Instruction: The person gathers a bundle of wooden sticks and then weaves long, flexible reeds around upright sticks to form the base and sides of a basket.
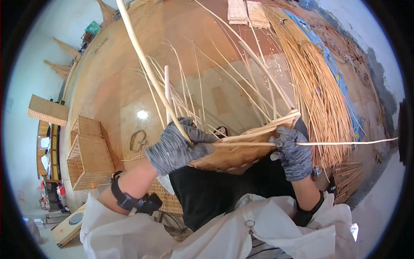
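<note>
A partly woven wicker basket point(233, 156) rests across my lap, with long loose stakes rising from its far edge. My left hand point(179, 144), in a grey knitted glove, is closed round the basket's left end. One thick pale stake point(148, 69) slants up out of that grip, its lower end lying by my thumb. At the right part of the edge, my right hand point(294, 151), gloved alike, has its fingers bent in a pinch on a thin wicker strand point(345, 143). This strand runs along the basket's near side and sticks out far to the right.
A big bundle of wicker rods point(317, 95) lies on the floor at right, beside a blue sheet point(340, 86). Woven boxes point(92, 159) stand at left, and another wicker box point(48, 109) is behind them. A coil of cord point(137, 141) lies on the tiled floor point(142, 97).
</note>
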`<state>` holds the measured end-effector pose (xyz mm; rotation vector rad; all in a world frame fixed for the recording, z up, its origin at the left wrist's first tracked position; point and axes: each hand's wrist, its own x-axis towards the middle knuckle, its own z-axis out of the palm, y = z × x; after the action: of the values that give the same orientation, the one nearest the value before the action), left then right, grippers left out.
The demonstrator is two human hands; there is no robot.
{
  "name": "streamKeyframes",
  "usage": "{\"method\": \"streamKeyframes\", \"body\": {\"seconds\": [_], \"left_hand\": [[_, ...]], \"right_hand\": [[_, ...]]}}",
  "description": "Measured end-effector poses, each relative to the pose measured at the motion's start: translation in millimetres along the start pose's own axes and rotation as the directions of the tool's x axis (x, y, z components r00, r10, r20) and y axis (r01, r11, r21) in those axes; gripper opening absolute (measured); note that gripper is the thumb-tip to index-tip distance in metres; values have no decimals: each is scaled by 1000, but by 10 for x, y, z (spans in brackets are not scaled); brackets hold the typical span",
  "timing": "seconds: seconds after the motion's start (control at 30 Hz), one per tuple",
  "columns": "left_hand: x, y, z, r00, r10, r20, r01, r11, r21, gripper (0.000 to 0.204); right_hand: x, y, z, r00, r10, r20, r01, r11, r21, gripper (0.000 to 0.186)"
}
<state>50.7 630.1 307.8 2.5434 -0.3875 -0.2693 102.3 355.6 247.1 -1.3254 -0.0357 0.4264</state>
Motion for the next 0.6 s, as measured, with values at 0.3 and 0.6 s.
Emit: {"method": "streamKeyframes", "body": {"seconds": [0.3,0.6], "left_hand": [[46,322,114,966,-220,-135,219,975,-22,32],[34,369,105,911,-284,-299,207,942,-262,31]], "right_hand": [[15,55,-111,998,57,29,-62,973,221,27],[-252,-254,62,755,-525,394,639,725,-257,18]]}}
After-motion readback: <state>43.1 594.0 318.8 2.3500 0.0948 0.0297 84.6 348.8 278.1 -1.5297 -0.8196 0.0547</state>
